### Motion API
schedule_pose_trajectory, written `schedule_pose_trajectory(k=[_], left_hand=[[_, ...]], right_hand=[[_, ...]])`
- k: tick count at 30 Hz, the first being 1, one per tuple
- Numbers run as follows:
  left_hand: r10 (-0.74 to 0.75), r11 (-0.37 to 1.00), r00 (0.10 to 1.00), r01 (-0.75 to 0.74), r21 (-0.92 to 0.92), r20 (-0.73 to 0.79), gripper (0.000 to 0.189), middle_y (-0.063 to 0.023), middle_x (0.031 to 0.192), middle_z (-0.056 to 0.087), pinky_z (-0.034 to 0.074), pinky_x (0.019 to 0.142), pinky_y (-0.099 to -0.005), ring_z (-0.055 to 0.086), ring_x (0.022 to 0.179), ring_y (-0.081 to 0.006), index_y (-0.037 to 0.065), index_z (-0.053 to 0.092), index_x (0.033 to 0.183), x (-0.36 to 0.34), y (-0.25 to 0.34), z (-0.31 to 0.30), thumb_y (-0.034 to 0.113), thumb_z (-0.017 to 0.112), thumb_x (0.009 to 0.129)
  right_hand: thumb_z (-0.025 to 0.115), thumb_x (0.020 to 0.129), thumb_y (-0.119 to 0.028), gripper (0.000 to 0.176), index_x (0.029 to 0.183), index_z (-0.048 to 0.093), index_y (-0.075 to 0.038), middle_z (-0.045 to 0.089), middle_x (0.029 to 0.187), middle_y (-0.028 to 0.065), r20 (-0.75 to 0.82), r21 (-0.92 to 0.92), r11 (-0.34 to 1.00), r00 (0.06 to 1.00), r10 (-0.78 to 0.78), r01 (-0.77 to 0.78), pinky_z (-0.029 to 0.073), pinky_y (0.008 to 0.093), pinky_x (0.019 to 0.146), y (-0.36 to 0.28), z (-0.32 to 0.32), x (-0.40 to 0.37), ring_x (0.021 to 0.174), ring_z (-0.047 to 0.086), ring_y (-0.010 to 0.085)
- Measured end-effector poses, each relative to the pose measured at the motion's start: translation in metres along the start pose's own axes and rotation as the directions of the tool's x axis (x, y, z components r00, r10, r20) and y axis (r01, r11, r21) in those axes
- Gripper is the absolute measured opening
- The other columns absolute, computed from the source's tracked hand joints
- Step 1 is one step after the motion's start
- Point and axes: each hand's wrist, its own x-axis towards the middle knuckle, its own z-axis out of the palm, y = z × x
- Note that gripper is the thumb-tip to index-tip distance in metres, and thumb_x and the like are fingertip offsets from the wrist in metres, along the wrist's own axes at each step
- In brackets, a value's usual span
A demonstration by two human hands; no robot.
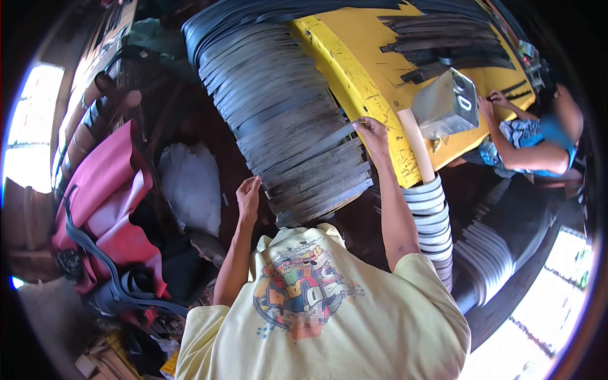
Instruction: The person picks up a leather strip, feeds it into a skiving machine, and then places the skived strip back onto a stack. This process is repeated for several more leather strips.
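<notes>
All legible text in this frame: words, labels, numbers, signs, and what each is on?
Metal box, dark end face: white rounded characters, perhaps "00"; too blurred to be sure.
Shirt print: multicoloured block lettering; too stylised and distorted to read.
No other text that I can make out.

The stacked strips (272, 95) before you look like rubber or leather, which you cannot tell for sure; their faces are matt, streaked and slightly rough. Your yellow worktop (342, 28) has a smooth, painted-looking finish with a soft sheen, scuffed and chipped along its edge. The box (434, 107) on it looks like bare metal, smooth and shiny. To your left, the pink sheet (104, 199) seems leathery or plastic, smooth and faintly glossy, while the white sack (189, 183) looks crumpled and matt. Your shirt (373, 316) is soft matt cloth with a printed back.
</notes>
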Motion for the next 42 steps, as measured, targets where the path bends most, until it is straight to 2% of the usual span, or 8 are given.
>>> schedule_pose_trajectory(k=[10,13,16,21,25,28,35,42], left_hand=[[0.047,0.995,0.959,-0.019,-0.103,0.280,0.027,-0.0047,0.097,0.070,0.047,0.085,-0.0270,0.062,0.088,-0.0105,-0.001,0.066,0.106,0.013,0.012,-0.027,0.024,0.069,0.095],[0.337,0.940,0.866,-0.330,-0.083,0.370,0.038,-0.0105,0.110,0.070,0.048,0.089,-0.0306,0.065,0.095,-0.0160,-0.001,0.060,0.120,0.021,0.021,-0.030,0.025,0.071,0.094],[0.462,0.816,0.738,-0.571,0.090,0.492,0.054,-0.0161,0.125,0.065,0.047,0.095,-0.0339,0.064,0.110,-0.0233,0.000,0.051,0.134,-0.009,0.087,-0.030,0.022,0.075,0.090],[0.759,0.450,0.210,-0.853,-0.263,0.616,0.069,-0.0186,0.136,0.058,0.044,0.102,-0.0381,0.057,0.121,-0.0283,0.002,0.048,0.141,-0.044,0.157,-0.022,0.018,0.082,0.082],[0.707,0.463,0.082,-0.805,-0.371,0.702,0.045,-0.0169,0.114,0.069,0.054,0.088,-0.0385,0.068,0.101,-0.0327,-0.003,0.064,0.117,-0.096,0.181,-0.028,0.014,0.083,0.080],[0.602,0.602,-0.048,-0.629,-0.492,0.797,0.031,-0.0115,0.101,0.072,0.054,0.081,-0.0330,0.069,0.089,-0.0212,-0.002,0.069,0.109,-0.152,0.186,-0.032,0.010,0.079,0.083],[0.297,0.859,-0.388,-0.290,-0.422,0.872,0.029,-0.0080,0.104,0.071,0.054,0.083,-0.0310,0.068,0.094,-0.0145,0.001,0.067,0.113,-0.241,0.134,-0.034,0.004,0.076,0.086],[0.155,0.839,-0.687,-0.288,-0.462,0.710,0.035,-0.0131,0.099,0.070,0.053,0.081,-0.0373,0.070,0.091,-0.0261,0.000,0.066,0.111,-0.311,0.085,-0.034,0.010,0.079,0.081]], right_hand=[[0.076,0.086,-0.010,0.029,0.110,0.067,0.005,0.069,0.097,0.0079,-0.039,0.434,0.901,0.998,0.051,-0.029,0.060,0.0337,0.077,-0.098,0.030,-0.088,0.078,0.067,0.0161],[0.074,0.087,-0.009,0.029,0.112,0.066,0.005,0.069,0.099,0.0081,-0.036,0.526,0.850,0.998,0.060,-0.032,0.060,0.0334,0.077,-0.134,0.048,-0.131,0.077,0.068,0.0166],[0.070,0.089,-0.008,0.026,0.112,0.067,0.004,0.069,0.104,0.0084,-0.047,0.537,0.843,0.999,-0.006,0.030,0.061,0.0347,0.079,-0.172,0.069,-0.178,0.083,0.068,0.0163],[0.069,0.091,-0.008,0.025,0.114,0.066,0.003,0.067,0.109,0.0079,-0.090,0.556,0.802,0.975,-0.205,0.219,0.061,0.0358,0.082,-0.230,0.104,-0.273,0.095,0.067,0.0158],[0.067,0.093,-0.010,0.036,0.125,0.059,0.005,0.065,0.114,0.0128,-0.348,0.556,0.667,0.868,-0.354,0.496,0.059,0.0370,0.084,-0.249,0.103,-0.357,0.104,0.067,0.0224],[0.070,0.093,-0.021,0.075,0.149,0.028,0.005,0.058,0.127,0.0200,-0.531,0.332,0.619,0.684,-0.501,0.712,0.050,0.0378,0.099,-0.252,0.113,-0.415,0.118,0.060,0.0312],[0.069,0.086,0.008,0.046,0.126,0.047,0.003,0.060,0.117,0.0150,-0.850,0.015,0.738,0.397,-0.346,0.675,0.051,0.0337,0.094,-0.171,0.143,-0.520,0.115,0.061,0.0251],[0.074,0.078,0.011,0.027,0.104,0.067,0.007,0.064,0.116,0.0176,-0.876,-0.346,0.886,0.233,-0.423,0.308,0.054,0.0291,0.084,-0.133,0.136,-0.610,0.098,0.066,0.0195]])
